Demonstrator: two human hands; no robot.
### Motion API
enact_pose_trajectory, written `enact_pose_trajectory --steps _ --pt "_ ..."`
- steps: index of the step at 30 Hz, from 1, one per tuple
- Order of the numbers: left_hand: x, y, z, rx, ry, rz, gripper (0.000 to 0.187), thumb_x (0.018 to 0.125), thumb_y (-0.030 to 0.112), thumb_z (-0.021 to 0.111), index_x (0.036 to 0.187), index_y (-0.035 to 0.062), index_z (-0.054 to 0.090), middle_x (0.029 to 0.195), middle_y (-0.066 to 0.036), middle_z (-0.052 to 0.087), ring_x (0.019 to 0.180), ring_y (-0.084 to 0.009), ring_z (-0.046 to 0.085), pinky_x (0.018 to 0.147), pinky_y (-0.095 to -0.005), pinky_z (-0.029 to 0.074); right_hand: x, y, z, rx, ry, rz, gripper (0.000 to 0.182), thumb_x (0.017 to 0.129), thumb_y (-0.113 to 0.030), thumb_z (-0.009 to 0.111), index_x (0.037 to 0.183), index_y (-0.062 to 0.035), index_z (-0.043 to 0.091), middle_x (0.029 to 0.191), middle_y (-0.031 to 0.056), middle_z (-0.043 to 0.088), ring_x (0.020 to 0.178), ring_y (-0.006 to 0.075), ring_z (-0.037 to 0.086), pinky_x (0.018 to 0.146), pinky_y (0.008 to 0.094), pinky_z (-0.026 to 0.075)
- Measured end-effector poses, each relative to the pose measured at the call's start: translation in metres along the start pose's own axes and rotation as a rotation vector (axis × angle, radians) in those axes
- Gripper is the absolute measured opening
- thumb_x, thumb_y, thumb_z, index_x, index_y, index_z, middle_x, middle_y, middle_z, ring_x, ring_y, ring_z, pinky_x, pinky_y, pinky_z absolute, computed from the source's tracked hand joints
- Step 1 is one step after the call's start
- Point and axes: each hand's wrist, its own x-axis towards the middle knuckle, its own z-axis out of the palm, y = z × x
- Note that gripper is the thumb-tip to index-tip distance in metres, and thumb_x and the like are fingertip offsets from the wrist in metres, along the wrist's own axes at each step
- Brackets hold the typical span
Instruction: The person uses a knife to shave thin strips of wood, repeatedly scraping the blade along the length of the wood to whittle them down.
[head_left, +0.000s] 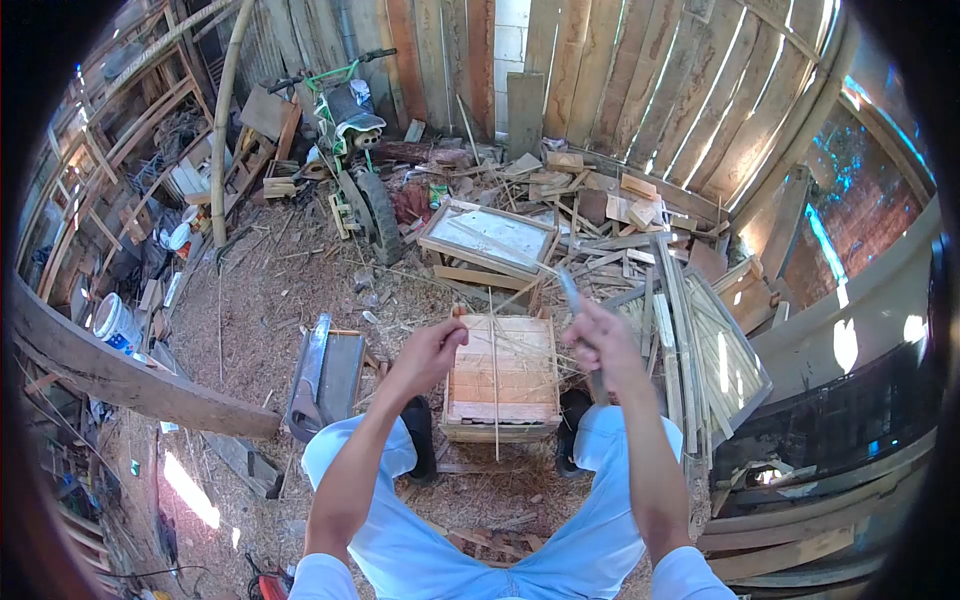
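Between my knees stands a wooden box (502,372) topped with light boards. A thin wooden stick (496,400) lies lengthwise across it, its near end reaching past the front edge. My left hand (432,352) is closed above the box's left edge, fingers curled toward the thumb; what they hold, if anything, I cannot make out. My right hand (608,345) is wrapped round a knife (569,288) just right of the box. The grey blade points up and away, and the other end shows below the fist.
A handsaw (312,370) rests on a dark tray-like piece (343,368) at left. Ahead are a framed white panel (490,236), scrap wood (625,205) and a green motorbike (358,130). Long slats (668,340) lean at right. A curved beam (150,375) crosses the left side.
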Motion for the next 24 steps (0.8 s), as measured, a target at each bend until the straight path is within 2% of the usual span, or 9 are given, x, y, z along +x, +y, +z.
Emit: enact_pose_trajectory --steps 1,3,4,8,11,15,17,24 --pt "0.002 0.004 0.006 0.002 -0.004 0.001 0.017 0.092 0.016 0.050 0.090 0.0026 0.060 0.067 -0.014 0.059 0.058 -0.0238 0.057 0.056 -0.0365 0.043 0.002 0.006 0.012 -0.027 -0.048 0.040 0.050 0.096 -0.018 0.053 0.141 -0.0075 0.036 0.081 0.0069 0.061 0.050 0.0037 0.039 0.041 0.0159 0.029" --pt "0.004 0.013 0.017 0.085 0.041 0.043 0.016 0.091 0.016 0.051 0.088 0.0040 0.061 0.072 -0.018 0.062 0.065 -0.0334 0.061 0.058 -0.0418 0.045 0.008 0.021 0.032 -0.052 -0.092 0.077 0.050 0.096 -0.018 0.053 0.142 -0.0079 0.035 0.081 0.0070 0.062 0.050 0.0037 0.039 0.041 0.0164 0.029" --pt "0.003 0.016 0.022 0.134 0.057 0.075 0.013 0.091 0.015 0.053 0.090 0.0040 0.060 0.072 -0.015 0.062 0.063 -0.0341 0.059 0.057 -0.0403 0.044 0.012 0.030 0.039 -0.033 -0.101 0.100 0.049 0.096 -0.018 0.053 0.141 -0.0073 0.037 0.081 0.0069 0.062 0.050 0.0038 0.039 0.041 0.0167 0.029" --pt "0.003 0.023 0.033 0.241 0.096 0.163 0.009 0.089 0.012 0.054 0.094 0.0073 0.060 0.077 -0.015 0.064 0.070 -0.0354 0.063 0.060 -0.0456 0.047 0.021 0.040 0.050 -0.010 -0.160 0.133 0.040 0.096 -0.017 0.052 0.134 -0.0047 0.046 0.081 0.0064 0.063 0.051 0.0037 0.038 0.042 0.0170 0.030" --pt "0.002 0.026 0.033 0.271 0.117 0.188 0.010 0.088 0.011 0.055 0.096 0.0079 0.060 0.077 -0.014 0.065 0.070 -0.0348 0.063 0.059 -0.0447 0.048 0.022 0.039 0.045 0.034 -0.129 0.193 0.035 0.096 -0.018 0.054 0.127 -0.0034 0.051 0.081 0.0043 0.061 0.051 0.0033 0.038 0.042 0.0165 0.029" --pt "-0.001 0.024 0.031 0.263 0.121 0.209 0.010 0.087 0.010 0.056 0.095 0.0073 0.060 0.077 -0.014 0.065 0.071 -0.0348 0.063 0.060 -0.0441 0.048 0.023 0.032 0.032 0.118 -0.107 0.198 0.036 0.095 -0.020 0.055 0.126 -0.0026 0.052 0.078 0.0020 0.057 0.051 0.0025 0.040 0.041 0.0157 0.030" --pt "-0.004 0.025 0.024 0.231 0.056 0.181 0.010 0.087 0.011 0.055 0.095 0.0066 0.061 0.077 -0.015 0.064 0.071 -0.0351 0.063 0.060 -0.0437 0.048 0.022 0.024 0.027 0.147 -0.075 0.189 0.034 0.095 -0.020 0.056 0.124 -0.0030 0.053 0.077 0.0005 0.055 0.052 0.0016 0.040 0.041 0.0148 0.030" --pt "-0.005 0.023 0.016 0.200 -0.012 0.163 0.011 0.088 0.014 0.054 0.092 0.0062 0.061 0.077 -0.015 0.064 0.071 -0.0364 0.062 0.060 -0.0443 0.047 0.019 0.017 0.022 0.120 -0.071 0.215 0.034 0.094 -0.019 0.056 0.123 -0.0024 0.054 0.077 -0.0011 0.052 0.054 0.0020 0.038 0.042 0.0153 0.029"
